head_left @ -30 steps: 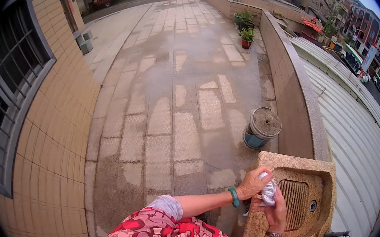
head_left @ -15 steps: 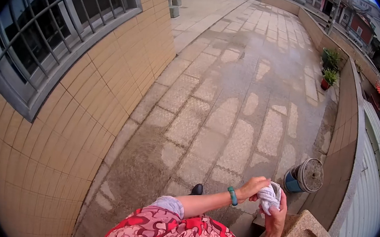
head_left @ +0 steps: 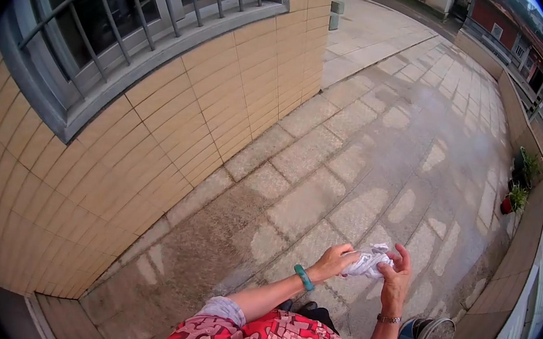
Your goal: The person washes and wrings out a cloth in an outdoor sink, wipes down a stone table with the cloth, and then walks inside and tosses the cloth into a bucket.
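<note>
One bunched white cloth (head_left: 366, 265) is held above the stone paving (head_left: 305, 199), apparently to support both ends: left hand (head_left: 333, 262) clamped on one, right hand (head_left: 396, 278) touching the other, its grip impossible to tell.

I'm in an open-air yard (head_left: 378, 161): stone paving slabs (head_left: 311, 197), a tiled house wall (head_left: 184, 114) with a barred window (head_left: 125, 18), potted plants (head_left: 517, 197) along a boundary wall (head_left: 511, 281).
</note>
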### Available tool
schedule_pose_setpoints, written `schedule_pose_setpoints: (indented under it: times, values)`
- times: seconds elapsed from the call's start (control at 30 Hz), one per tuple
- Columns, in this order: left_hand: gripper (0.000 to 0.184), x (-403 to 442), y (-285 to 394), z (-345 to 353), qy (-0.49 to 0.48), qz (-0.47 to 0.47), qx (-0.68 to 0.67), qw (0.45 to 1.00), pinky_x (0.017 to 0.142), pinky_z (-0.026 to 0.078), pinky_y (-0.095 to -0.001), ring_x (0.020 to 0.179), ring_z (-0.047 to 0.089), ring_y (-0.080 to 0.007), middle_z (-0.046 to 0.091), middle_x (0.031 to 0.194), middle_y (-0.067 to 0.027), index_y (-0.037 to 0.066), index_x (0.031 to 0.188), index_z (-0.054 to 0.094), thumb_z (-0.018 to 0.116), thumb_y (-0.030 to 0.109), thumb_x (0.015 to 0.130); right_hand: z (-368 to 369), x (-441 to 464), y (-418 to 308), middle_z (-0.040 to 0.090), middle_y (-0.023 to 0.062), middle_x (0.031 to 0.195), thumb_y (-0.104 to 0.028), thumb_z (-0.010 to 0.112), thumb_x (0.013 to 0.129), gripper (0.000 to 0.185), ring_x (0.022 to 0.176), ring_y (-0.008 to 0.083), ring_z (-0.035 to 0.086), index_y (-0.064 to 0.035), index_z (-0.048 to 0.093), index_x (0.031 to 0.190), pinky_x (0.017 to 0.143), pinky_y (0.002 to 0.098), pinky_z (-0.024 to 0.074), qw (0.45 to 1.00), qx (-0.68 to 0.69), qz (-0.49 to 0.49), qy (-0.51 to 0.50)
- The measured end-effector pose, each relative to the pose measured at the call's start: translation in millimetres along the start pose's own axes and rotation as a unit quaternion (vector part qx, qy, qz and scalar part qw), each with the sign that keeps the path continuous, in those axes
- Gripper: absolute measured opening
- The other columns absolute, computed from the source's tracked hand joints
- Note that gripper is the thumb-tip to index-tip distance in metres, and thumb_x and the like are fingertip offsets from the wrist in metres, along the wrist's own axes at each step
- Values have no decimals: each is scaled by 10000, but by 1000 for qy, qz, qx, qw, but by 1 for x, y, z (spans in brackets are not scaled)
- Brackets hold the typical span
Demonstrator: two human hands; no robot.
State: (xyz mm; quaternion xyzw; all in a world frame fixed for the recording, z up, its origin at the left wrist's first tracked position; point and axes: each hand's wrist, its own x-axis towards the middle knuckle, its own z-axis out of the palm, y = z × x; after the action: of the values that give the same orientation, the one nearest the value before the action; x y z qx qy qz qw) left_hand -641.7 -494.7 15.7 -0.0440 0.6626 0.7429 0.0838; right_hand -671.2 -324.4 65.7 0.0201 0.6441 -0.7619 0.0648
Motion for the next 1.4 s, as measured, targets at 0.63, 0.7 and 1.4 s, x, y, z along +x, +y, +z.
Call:
schedule_pose_setpoints:
  times: [0.63,0.7,1.4]
  values:
    - [181,278,22,-81,178,-47,-54,981,532,349,-207,651,439,-36,511,740,38,30,874,547,470,191,903,66,353,9,555,5,648,-211,547,838,191,417,65,461,-34,542,911,333,187,340,957,39,177,-227]
    - [200,299,31,-96,229,-52,-91,968,525,353,-215,628,434,-40,505,712,38,32,856,548,460,205,906,89,381,7,551,8,633,-218,549,841,211,413,64,448,-30,544,936,340,190,333,957,-4,141,-253]
    - [258,582,82,-303,252,-29,-259,932,730,472,-269,842,579,-123,593,970,-53,16,1056,513,370,192,934,263,627,-258,384,-27,436,-314,432,919,297,332,32,244,-283,509,1204,313,175,184,605,319,-382,-622]
